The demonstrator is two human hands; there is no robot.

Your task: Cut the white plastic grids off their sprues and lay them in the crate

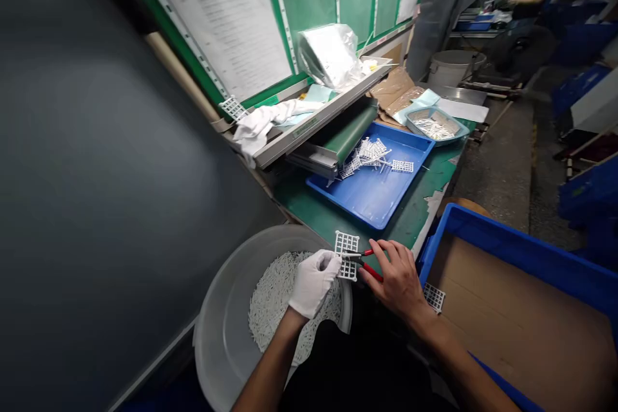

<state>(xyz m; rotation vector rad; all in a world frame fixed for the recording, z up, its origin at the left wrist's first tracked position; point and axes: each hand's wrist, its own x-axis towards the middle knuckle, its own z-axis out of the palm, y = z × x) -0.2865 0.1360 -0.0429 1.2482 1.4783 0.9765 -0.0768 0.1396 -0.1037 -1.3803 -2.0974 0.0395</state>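
My left hand (313, 282), in a white glove, is closed on a white plastic grid frame (346, 253) and holds it upright over the rim of a grey bucket (217, 309). My bare right hand (396, 278) grips red-handled cutters (367, 262) whose jaws touch the frame's right edge. Below the hands, a heap of small white plastic pieces (275, 299) fills the bucket.
A blue tray (371, 196) with several more white frames lies on the green bench. A large blue crate (521, 251) lined with cardboard stands at right, one frame (434, 297) at its corner. A pale dish of parts (436, 123) sits farther back. Another person sits at top right.
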